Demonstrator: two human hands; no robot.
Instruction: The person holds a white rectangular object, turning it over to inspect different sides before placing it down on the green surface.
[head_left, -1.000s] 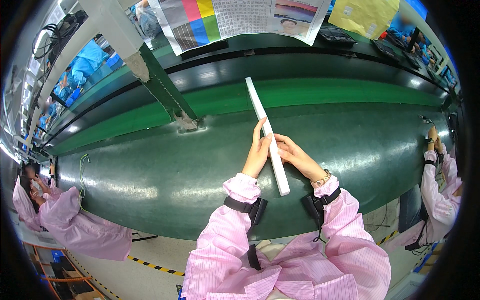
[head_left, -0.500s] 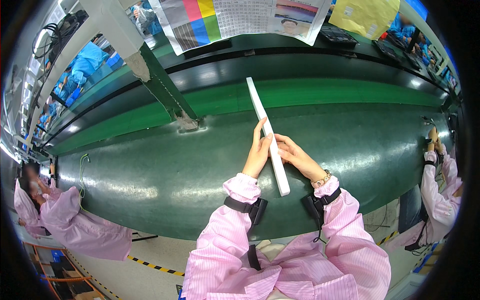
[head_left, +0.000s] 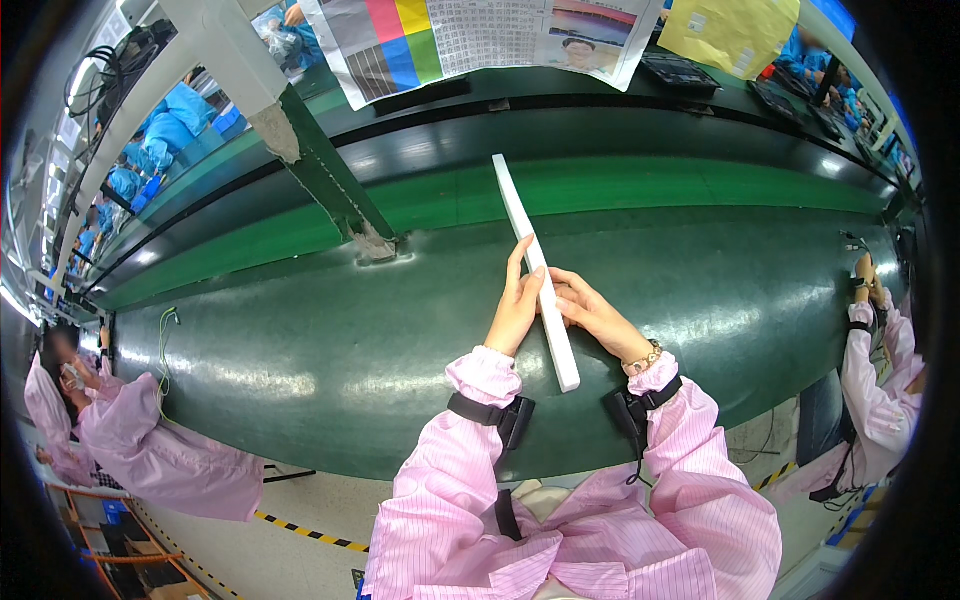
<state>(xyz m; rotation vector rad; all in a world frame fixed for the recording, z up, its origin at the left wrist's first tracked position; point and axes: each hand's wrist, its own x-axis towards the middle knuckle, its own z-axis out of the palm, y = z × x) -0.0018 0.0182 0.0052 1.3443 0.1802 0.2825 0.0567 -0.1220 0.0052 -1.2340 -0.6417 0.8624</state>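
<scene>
Both my hands hold a long, narrow white bar (head_left: 558, 345), perhaps the edge of a flat box or panel, over the green worktable (head_left: 300, 330). It slants from the upper middle down toward me. My left hand (head_left: 517, 305) is closed on its left side, with the index finger stretched along it and the thumb across the edge. From the right, my right hand (head_left: 598, 315) grips it a little lower, its fingertips partly hidden behind the bar. Black strap-on devices (head_left: 517, 420) sit on both my wrists.
A green post (head_left: 335, 185) rises from the table at the left. A printed color sheet (head_left: 480, 45) and a yellow sheet (head_left: 728, 35) hang at the back. A thin cable (head_left: 163, 350) lies at the left edge. Persons in pink sit at both sides.
My hands and the white bar have not visibly moved. At the far left, the person in pink has shifted slightly, with a hand near the head.
</scene>
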